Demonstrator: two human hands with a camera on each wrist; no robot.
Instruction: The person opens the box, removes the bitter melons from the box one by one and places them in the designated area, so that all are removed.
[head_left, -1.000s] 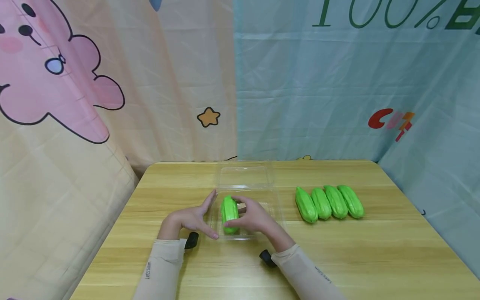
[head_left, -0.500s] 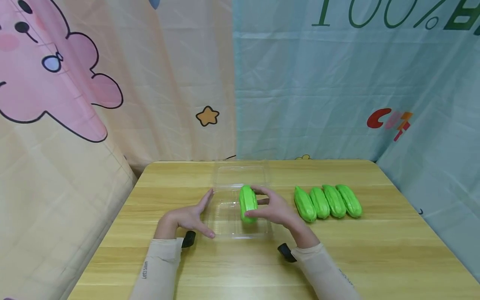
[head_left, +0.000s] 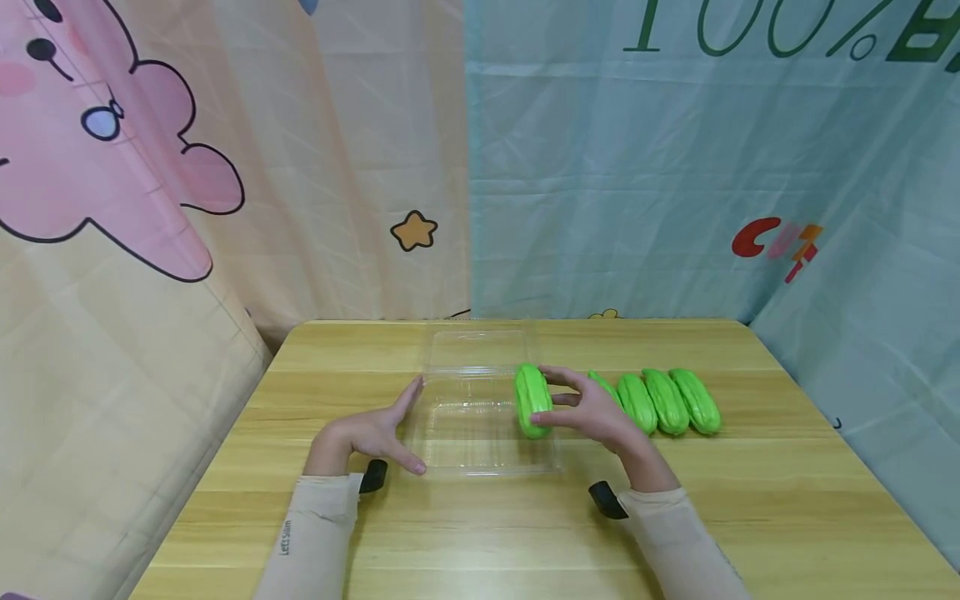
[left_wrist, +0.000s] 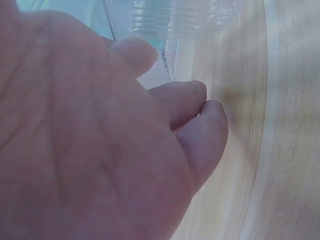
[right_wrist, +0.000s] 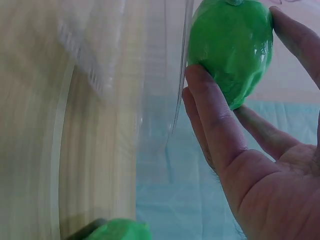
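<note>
A green ribbed bitter melon [head_left: 532, 402] is gripped between the thumb and fingers of my right hand [head_left: 592, 412], over the right side of a clear plastic container [head_left: 480, 467]. From the right wrist, the same melon [right_wrist: 230, 45] shows with fingers on both sides, close to the clear wall [right_wrist: 160, 90]. My left hand [head_left: 371, 433] is at the container's left edge, thumb and fingers spread, with nothing held; whether it touches the plastic I cannot tell. In the left wrist view the palm [left_wrist: 95, 135] covers much of the picture.
Several more green bitter melons [head_left: 665, 402] lie in a row on the wooden table [head_left: 480, 542], right of the container; my right hand partly hides the nearest. The container's lid [head_left: 480, 348] lies folded back behind it. Printed curtains [head_left: 600, 183] hang behind the table.
My right hand has carried the bitter melon rightward from the left side of the container to its right side. My left hand has hardly moved.
</note>
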